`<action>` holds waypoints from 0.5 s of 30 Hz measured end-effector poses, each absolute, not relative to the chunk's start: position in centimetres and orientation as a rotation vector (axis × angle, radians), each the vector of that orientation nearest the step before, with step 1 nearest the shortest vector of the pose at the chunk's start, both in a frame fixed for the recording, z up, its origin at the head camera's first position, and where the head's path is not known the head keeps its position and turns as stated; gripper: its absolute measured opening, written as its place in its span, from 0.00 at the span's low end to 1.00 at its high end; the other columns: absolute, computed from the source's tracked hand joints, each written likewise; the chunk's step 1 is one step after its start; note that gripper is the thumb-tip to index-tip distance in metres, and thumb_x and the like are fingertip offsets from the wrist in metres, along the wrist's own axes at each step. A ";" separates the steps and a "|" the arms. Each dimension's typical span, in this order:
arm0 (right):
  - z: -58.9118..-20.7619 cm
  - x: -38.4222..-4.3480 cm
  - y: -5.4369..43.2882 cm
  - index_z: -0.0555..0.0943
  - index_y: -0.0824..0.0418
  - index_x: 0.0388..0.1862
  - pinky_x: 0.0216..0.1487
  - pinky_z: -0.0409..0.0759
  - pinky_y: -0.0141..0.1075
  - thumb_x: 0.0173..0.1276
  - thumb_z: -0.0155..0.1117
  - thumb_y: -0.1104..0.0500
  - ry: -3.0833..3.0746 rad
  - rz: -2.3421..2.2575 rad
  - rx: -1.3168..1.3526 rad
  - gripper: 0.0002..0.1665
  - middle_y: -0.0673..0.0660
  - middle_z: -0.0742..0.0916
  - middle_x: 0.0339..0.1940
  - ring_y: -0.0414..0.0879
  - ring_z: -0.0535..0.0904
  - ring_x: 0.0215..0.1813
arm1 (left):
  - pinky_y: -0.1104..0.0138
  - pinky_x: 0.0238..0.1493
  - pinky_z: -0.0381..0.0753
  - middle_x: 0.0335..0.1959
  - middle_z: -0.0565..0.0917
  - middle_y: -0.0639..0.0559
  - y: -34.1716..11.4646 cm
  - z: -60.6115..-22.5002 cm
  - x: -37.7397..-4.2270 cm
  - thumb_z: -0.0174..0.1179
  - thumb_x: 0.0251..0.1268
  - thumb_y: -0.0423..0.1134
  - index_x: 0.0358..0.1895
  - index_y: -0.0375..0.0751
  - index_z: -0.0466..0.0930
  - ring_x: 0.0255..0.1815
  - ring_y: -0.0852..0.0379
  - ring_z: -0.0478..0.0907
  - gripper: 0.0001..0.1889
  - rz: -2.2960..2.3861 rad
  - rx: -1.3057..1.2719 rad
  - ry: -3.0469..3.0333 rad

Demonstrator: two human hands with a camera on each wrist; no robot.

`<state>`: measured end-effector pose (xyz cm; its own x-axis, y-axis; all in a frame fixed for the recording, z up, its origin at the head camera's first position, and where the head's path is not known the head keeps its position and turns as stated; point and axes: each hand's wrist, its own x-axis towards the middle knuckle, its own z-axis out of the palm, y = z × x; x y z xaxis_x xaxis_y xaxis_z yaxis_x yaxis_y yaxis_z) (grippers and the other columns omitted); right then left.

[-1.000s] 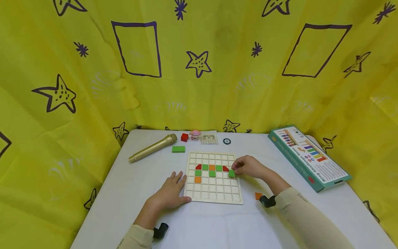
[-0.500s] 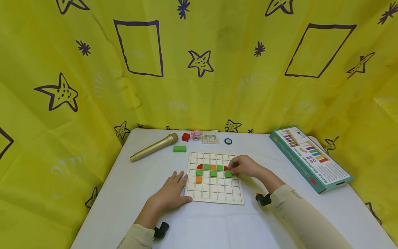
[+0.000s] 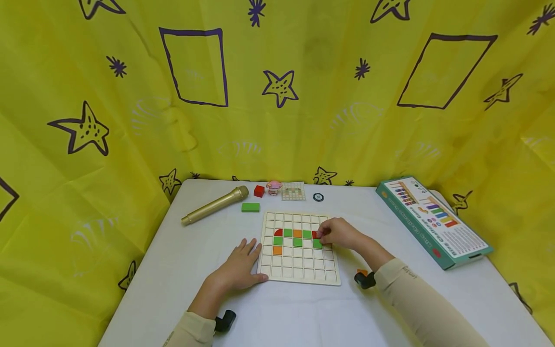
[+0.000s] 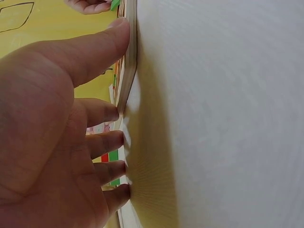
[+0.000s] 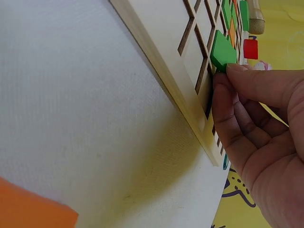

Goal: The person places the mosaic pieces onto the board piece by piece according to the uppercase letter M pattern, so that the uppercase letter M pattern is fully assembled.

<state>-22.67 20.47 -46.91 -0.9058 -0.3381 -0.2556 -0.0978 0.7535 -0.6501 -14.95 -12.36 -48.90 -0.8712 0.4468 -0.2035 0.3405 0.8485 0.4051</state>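
Note:
A wooden grid board (image 3: 299, 268) lies on the white table with green, orange and red pieces set in its squares. Between thumb and fingertips, my right hand (image 3: 340, 232) pinches a green square tile (image 5: 223, 51) over the board's right side, tilted in the right wrist view. Right beside that tile is a red quarter-round piece (image 3: 314, 234), partly hidden by the fingers. My left hand (image 3: 237, 266) rests with spread fingers at the board's left edge, its thumb touching the near left corner. An orange tile (image 5: 33, 209) lies on the table under my right wrist.
Behind the board are a gold microphone (image 3: 214, 206), a green block (image 3: 250, 207), a red cube (image 3: 258, 191), a pink figurine (image 3: 273, 187), a pattern card (image 3: 293, 191) and a dark round disc (image 3: 318, 197). A game box (image 3: 433, 221) lies at the right.
My right hand has moved left with the green tile, from the board's right edge to beside the red piece, and slightly lower. The left hand stays at the board's edge.

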 end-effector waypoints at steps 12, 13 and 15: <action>-47.0 -22.0 20.8 0.85 0.57 0.33 0.40 0.78 0.37 0.64 0.72 0.65 2.646 -0.917 -0.331 0.05 0.49 0.84 0.31 0.47 0.75 0.38 | 0.44 0.76 0.52 0.80 0.55 0.40 -12.3 -48.7 -14.9 0.66 0.62 0.60 0.78 0.38 0.58 0.81 0.37 0.44 0.48 0.531 0.581 2.727; -47.0 -21.9 21.0 0.85 0.57 0.33 0.40 0.78 0.37 0.64 0.72 0.65 2.646 -0.922 -0.323 0.05 0.49 0.84 0.31 0.47 0.75 0.38 | 0.45 0.76 0.52 0.80 0.55 0.40 -12.3 -48.8 -14.9 0.66 0.62 0.60 0.78 0.38 0.58 0.81 0.37 0.44 0.48 0.528 0.579 2.726; -46.9 -21.7 21.5 0.84 0.57 0.34 0.40 0.77 0.37 0.65 0.71 0.65 2.643 -0.939 -0.301 0.04 0.50 0.84 0.32 0.47 0.76 0.38 | 0.45 0.76 0.52 0.80 0.55 0.40 -12.3 -48.9 -14.9 0.66 0.62 0.60 0.79 0.38 0.58 0.81 0.37 0.44 0.48 0.523 0.577 2.725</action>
<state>-21.70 21.49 -46.92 -0.9268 -0.2997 -0.2264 -0.0897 0.7619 -0.6414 -14.89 -12.29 -48.87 -0.8722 0.4384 -0.2171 0.3268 0.8523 0.4083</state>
